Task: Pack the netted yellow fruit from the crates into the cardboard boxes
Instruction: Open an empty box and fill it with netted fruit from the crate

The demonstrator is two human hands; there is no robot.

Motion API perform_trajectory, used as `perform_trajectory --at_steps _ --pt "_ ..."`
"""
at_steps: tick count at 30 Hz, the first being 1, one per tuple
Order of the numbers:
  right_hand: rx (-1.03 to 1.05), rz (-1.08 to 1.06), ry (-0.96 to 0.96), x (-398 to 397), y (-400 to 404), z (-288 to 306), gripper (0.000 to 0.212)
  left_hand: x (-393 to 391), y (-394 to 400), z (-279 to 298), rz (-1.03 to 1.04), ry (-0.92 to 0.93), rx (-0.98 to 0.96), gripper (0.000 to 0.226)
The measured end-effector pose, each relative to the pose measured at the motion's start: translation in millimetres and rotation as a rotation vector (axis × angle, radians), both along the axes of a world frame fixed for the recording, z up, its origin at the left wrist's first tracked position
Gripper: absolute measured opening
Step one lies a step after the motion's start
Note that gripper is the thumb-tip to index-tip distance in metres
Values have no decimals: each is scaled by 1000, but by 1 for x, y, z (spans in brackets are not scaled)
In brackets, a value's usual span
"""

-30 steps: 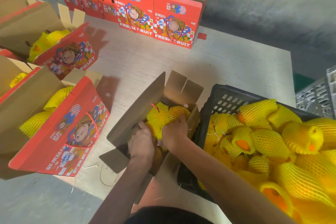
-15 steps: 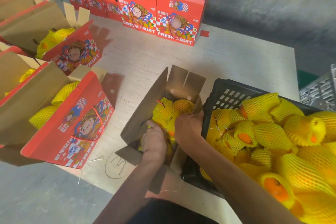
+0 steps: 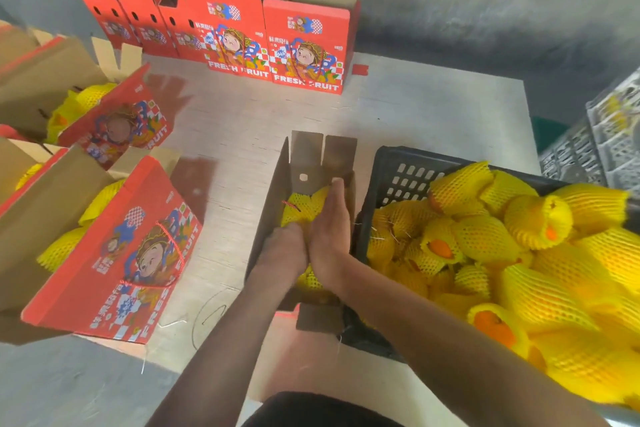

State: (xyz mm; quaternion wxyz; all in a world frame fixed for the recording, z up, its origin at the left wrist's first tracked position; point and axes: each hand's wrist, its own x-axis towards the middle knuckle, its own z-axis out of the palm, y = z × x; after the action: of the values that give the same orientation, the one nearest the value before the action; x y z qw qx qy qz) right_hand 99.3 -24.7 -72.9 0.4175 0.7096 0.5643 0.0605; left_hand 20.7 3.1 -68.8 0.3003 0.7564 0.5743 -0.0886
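Both hands are down inside an open cardboard box [image 3: 273, 204] that stands on the pale table [image 3: 433, 114], just left of a black plastic crate [image 3: 398, 170]. The left hand [image 3: 282, 251] sits at the near end of the box with its fingers bent down over the netted yellow fruit [image 3: 301, 206] packed there; its fingertips are hidden, so whether it grips or merely presses cannot be told. The right hand [image 3: 329, 229] lies flat beside it, touching it, fingers straight and together, pressing on the fruit and reaching toward the far end of the box. A red cord [image 3: 291, 205] lies across the netting in the box.

The crate is heaped with more fruit in yellow foam nets [image 3: 519, 253], orange skin showing at several open ends. At the near left, a red printed box [image 3: 114, 253] lies tilted with its flaps open and netted fruit inside; farther left, a second one [image 3: 114, 121] holds fruit as well. A row of upright red boxes [image 3: 277, 45] marked FRESH FRUIT stands at the far edge of the table. A grey crate [image 3: 595, 135] shows at the far right.
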Motion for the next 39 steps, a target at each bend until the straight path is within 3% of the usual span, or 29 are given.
perform_trajectory --at_steps 3,6,9,11,15,17,19,22,27,30,34,39 --pt "203 -25 203 5 7 15 24 -2 7 3 47 -297 44 15" --pt "485 1 270 27 10 51 38 22 9 12 -40 -469 141 15" --pt "655 -175 317 73 -6 75 44 57 5 25 -93 -696 209 11" --pt "648 -343 289 112 -23 78 41 82 -1 28 -290 -676 312 20" --pt "538 -559 204 172 -49 60 33 135 -29 22 -683 -404 454 51" --pt "501 -554 164 186 -54 47 35 158 -42 14 -720 -364 325 63" --pt "491 -496 137 193 -57 35 39 177 -49 5 -671 -369 54 72" --pt "504 -369 90 203 -61 16 42 197 -55 -13 -566 -337 -164 78" --pt "493 -315 90 209 -56 -1 34 201 -53 -29 -439 -483 -195 104" --pt "653 -343 213 212 -58 -2 37 194 -55 -23 -428 -510 -210 100" --pt "904 -439 584 214 -66 16 71 156 -57 9 -496 -449 190 100" --pt "1197 -357 1036 172 -64 52 67 102 -57 59 -452 -504 333 106"
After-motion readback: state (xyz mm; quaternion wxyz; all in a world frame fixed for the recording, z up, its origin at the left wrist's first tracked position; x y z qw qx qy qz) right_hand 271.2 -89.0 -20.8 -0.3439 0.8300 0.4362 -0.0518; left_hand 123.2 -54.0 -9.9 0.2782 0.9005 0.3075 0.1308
